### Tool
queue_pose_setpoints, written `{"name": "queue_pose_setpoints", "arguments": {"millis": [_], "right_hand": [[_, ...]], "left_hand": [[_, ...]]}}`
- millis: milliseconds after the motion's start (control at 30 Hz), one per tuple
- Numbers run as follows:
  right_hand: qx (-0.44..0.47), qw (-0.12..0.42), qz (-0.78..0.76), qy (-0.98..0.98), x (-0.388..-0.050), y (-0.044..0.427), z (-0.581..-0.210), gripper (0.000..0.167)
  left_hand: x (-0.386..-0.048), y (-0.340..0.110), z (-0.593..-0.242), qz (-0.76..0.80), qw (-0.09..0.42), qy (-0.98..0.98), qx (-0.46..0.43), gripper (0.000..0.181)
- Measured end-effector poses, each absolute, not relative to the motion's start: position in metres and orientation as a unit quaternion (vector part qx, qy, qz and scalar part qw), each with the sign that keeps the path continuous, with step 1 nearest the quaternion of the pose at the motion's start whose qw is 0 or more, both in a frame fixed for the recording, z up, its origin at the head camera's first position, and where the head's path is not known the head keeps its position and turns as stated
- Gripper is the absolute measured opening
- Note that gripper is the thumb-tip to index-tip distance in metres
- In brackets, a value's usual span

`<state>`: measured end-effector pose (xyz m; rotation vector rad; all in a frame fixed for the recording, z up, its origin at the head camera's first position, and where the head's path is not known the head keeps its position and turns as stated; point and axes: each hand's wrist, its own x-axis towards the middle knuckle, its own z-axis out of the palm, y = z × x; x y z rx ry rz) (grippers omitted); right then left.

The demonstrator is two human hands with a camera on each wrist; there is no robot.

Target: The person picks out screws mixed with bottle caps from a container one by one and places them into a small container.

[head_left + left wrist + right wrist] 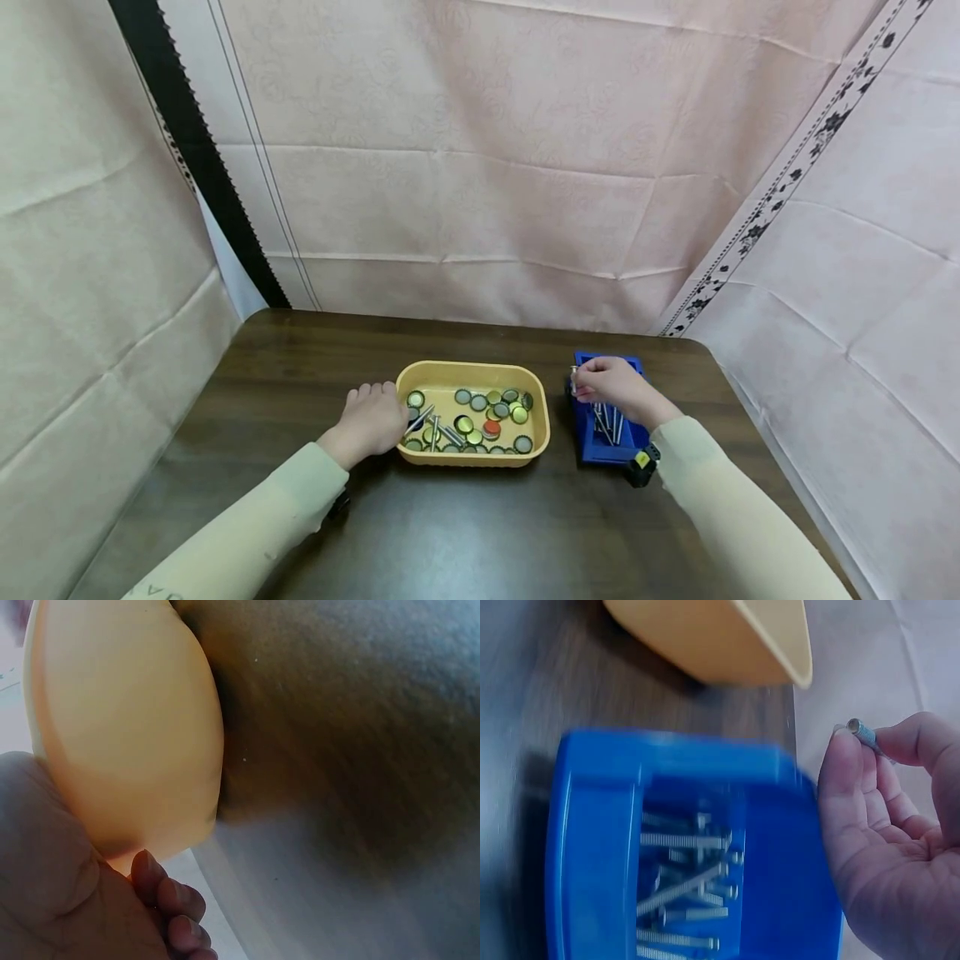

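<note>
Remaining in the yellow tray (pixel 487 461), gripped by the left hand (pixel 371 421), bolts (pixel 435 432) are mixed with bottle caps (pixel 522 444); others are apparently already gathered in the blue bin (pixel 598 456), above which another bolt (pixel 863 732) is pinched by the right hand (pixel 618 387).

**Head and Wrist Cameras**

Head view: above the tabletop (pixel 465 533), facing forward and down; the farthest, reaching the cloth backdrop (pixel 480 200). Left wrist view: close beside the left hand (pixel 67 870), facing the yellow tray (pixel 135 735) from outside. Right wrist view: near, looking into the blue bin (pixel 787 870), with the right hand (pixel 900 859) at frame right. All three share the yellow tray; head and right wrist share the blue bin.
</note>
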<state>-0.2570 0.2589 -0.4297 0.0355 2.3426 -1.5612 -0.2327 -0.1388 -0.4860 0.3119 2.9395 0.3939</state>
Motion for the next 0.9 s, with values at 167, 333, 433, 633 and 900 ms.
{"name": "queue_pose_setpoints", "arguments": {"millis": [167, 333, 433, 633, 900], "right_hand": [[0.025, 0.145, -0.537, 0.830, -0.254, 0.282, -0.432, 0.026], [0.038, 0.143, -0.525, 0.838, -0.250, 0.293, -0.437, 0.025], [0.034, 0.136, -0.486, 0.863, -0.247, 0.294, -0.438, 0.023], [0.035, 0.122, -0.429, 0.895, -0.244, 0.293, -0.437, 0.018], [0.072, 0.114, -0.418, 0.899, -0.241, 0.296, -0.435, 0.017]], "left_hand": [[-0.233, -0.138, -0.487, 0.135, 0.075, 0.982, 0.107, 0.034], [-0.232, -0.139, -0.487, 0.138, 0.079, 0.982, 0.106, 0.035], [-0.232, -0.139, -0.487, 0.136, 0.080, 0.982, 0.105, 0.033], [-0.233, -0.140, -0.486, 0.141, 0.081, 0.981, 0.102, 0.034], [-0.233, -0.140, -0.486, 0.143, 0.086, 0.981, 0.102, 0.035]]}}
